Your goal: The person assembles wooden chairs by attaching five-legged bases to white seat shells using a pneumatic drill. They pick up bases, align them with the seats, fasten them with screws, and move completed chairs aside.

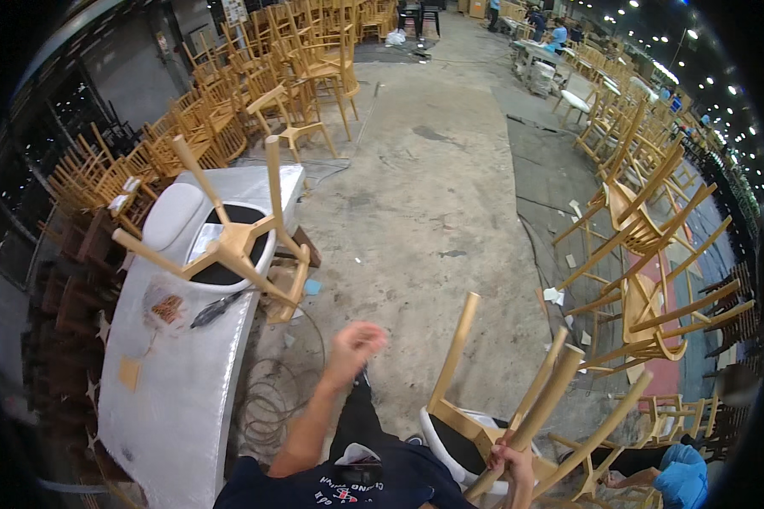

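The right hand (511, 462) closes its fingers around one leg of an upturned wooden chair (501, 407) at the near right, low in the view. That leg's long axis rises from the hand up and to the right; the white seat pad hangs below, left of the grip. The left hand (354, 343) is held out free over the concrete floor (433, 195), fingers loosely curled and holding nothing. It is well apart from the chair, between it and the white worktable (178, 399) to the left, where another chair (229, 242) lies legs-up.
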### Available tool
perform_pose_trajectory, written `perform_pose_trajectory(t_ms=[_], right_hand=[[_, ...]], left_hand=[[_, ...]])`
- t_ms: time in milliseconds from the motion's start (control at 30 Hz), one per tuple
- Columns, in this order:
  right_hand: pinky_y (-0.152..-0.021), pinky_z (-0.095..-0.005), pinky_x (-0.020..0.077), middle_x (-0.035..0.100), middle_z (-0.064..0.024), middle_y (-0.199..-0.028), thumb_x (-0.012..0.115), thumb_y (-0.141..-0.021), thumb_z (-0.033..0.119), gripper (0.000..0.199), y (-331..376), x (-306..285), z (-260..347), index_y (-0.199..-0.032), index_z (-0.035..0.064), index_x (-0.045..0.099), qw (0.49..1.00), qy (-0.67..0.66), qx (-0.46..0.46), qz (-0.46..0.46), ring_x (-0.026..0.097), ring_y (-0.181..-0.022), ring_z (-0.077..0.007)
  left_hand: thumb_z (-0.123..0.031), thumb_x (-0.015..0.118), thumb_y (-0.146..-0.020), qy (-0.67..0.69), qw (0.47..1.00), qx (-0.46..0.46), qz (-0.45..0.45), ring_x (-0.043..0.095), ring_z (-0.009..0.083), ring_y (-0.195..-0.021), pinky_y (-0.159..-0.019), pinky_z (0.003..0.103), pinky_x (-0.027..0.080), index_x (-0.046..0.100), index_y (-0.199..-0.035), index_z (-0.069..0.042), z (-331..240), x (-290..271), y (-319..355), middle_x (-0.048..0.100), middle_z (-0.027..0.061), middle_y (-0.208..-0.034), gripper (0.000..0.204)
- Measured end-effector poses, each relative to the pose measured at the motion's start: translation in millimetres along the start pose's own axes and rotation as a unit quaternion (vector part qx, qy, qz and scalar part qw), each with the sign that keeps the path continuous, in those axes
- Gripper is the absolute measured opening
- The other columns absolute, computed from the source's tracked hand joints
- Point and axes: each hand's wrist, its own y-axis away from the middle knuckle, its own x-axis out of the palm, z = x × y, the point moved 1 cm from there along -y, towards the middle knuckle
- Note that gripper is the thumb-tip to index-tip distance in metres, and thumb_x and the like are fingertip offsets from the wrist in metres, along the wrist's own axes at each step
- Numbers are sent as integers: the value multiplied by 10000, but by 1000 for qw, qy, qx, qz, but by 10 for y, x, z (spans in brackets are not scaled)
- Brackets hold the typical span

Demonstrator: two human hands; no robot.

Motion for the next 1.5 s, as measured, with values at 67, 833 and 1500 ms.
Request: perform_pose_trajectory(t_ms=[67,833,1500], right_hand=[[-458,-382,490,519,-75,-580,735,-773,-35,250,-184,179,31,-842,62,515,997,-57,-14,-55,548,-455,-216],[-441,-423,464,489,-60,-575,708,-811,24,200,-4515,2515,1822,-876,85,529,965,-203,-114,-120,515,-453,-223],[-441,-348,514,584,-98,-551,729,-783,-20,179,-11229,2428,6754,-726,16,563,982,54,-181,-4,584,-425,-212]], left_hand=[[-69,786,-912,-38,984,62,-163,699,134,-921,-847,309,575,701,-1129,-56,144,-629,-668,734,29,-1005,233],[-146,723,-988,-136,847,161,-489,517,116,-530,-480,293,454,619,-908,-32,-1234,-4163,-5380,593,22,-727,174],[-25,682,-896,43,757,275,-591,562,222,-577,-575,390,523,524,-775,-44,-2915,-1610,-9446,553,83,-660,200]])
